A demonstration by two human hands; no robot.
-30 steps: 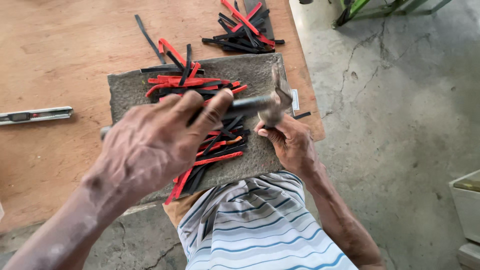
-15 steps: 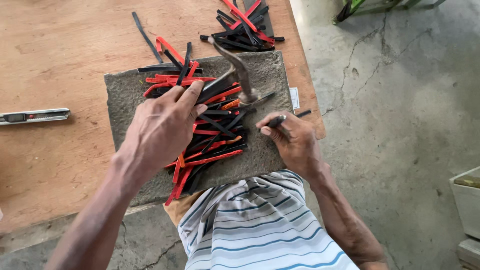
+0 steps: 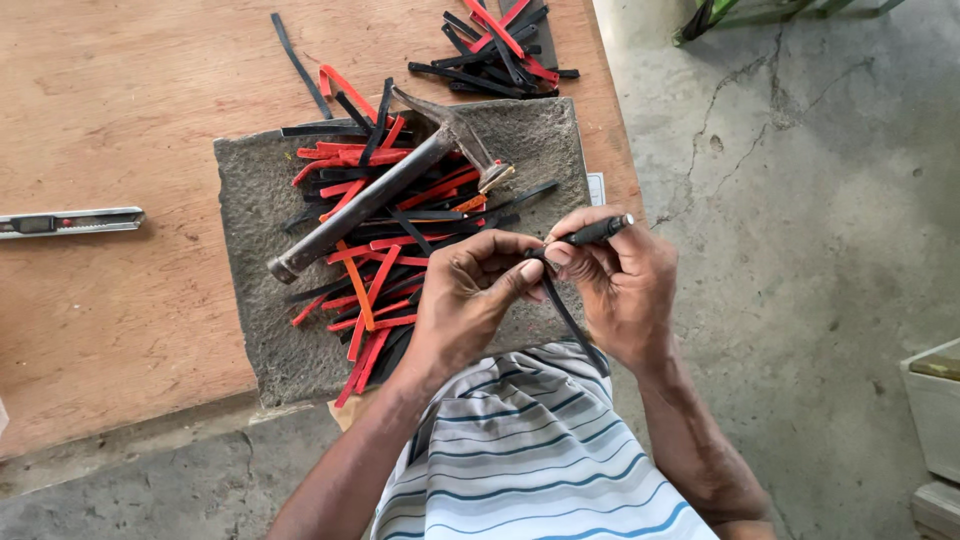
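A flat grey stone slab (image 3: 250,190) lies on a wooden board (image 3: 120,100), covered with several red and black rubber strips (image 3: 385,215). A metal hammer (image 3: 380,185) rests on top of the strips, no hand on it. My right hand (image 3: 620,285) grips a small dark punch tool (image 3: 598,230) with a metal tip. My left hand (image 3: 470,300) pinches a black strip (image 3: 568,315) against that tool; the strip hangs down toward my striped shirt. Both hands meet at the slab's near right corner.
A second heap of red and black strips (image 3: 500,45) lies at the board's far edge. A utility knife (image 3: 65,222) lies on the board at left. Cracked concrete floor (image 3: 800,200) spreads to the right, with a pale container (image 3: 935,405) at the right edge.
My left hand let go of the hammer, which now lies on the strips, and moved right to pinch a black strip at the tool in my right hand.
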